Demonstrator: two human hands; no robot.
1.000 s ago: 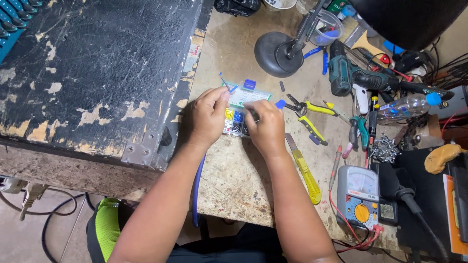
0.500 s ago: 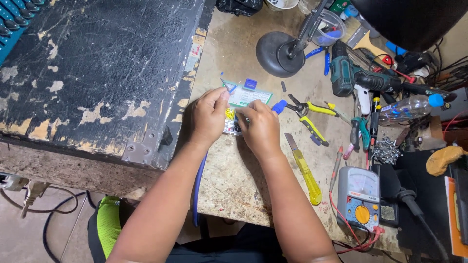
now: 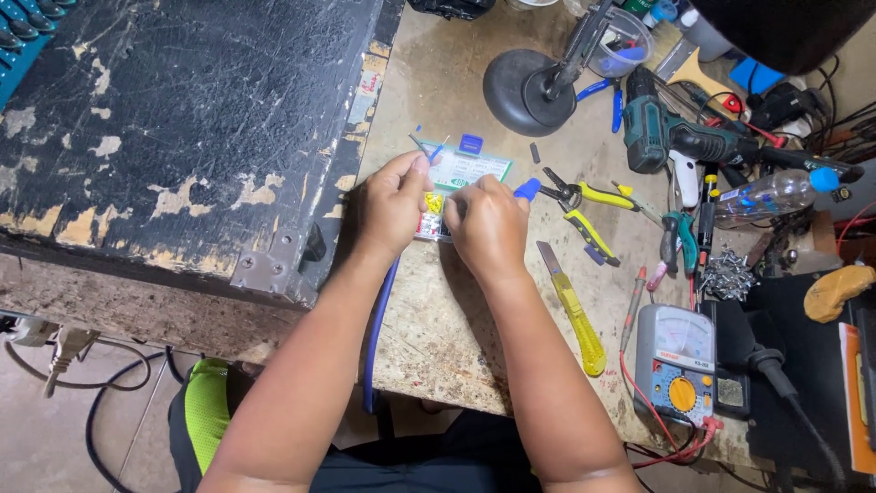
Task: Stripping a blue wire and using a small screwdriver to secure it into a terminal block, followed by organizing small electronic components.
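On the workbench [image 3: 438, 310], the left hand [image 3: 391, 205] and right hand [image 3: 488, 228] pinch a small, light, bendy circuit board [image 3: 436, 205], best held by its edges.

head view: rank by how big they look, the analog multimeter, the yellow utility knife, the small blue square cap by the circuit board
1. Analog multimeter, largest in area.
2. Yellow utility knife, about as long but far thinner.
3. Small blue square cap, clearly smallest.
The meter lies slightly nearer the camera, though that hardly changes the order.

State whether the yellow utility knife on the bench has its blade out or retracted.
Out: a grey blade projects from the yellow utility knife, lying flat right of the right hand.
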